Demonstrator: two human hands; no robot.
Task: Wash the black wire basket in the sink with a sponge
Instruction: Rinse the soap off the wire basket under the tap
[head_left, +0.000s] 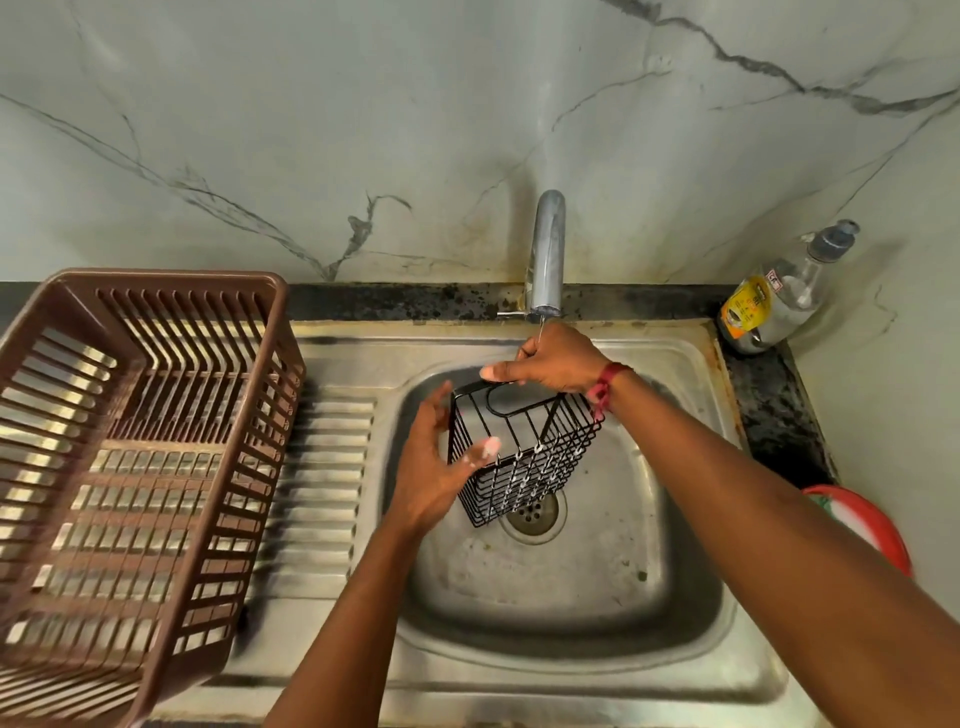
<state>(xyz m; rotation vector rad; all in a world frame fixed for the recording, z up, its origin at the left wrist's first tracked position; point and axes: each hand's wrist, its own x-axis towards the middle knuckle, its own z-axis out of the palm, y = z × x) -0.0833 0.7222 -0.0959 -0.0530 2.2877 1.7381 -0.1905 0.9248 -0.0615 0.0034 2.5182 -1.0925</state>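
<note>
The black wire basket (524, 452) hangs tilted over the steel sink (675, 426), above the drain, with white suds clinging to its lower wires. My right hand (558, 364) grips its top rim just under the tap (546, 254), from which a thin stream of water runs. My left hand (436, 467) lies against the basket's left side with straight fingers, and foam sits on its thumb tip. No sponge shows anywhere in view.
A brown plastic dish rack (130, 441) stands on the ribbed drainboard at the left. A clear soap bottle (779, 296) with a yellow label sits on the dark counter at the back right. A red-rimmed bowl (872, 525) peeks out behind my right forearm.
</note>
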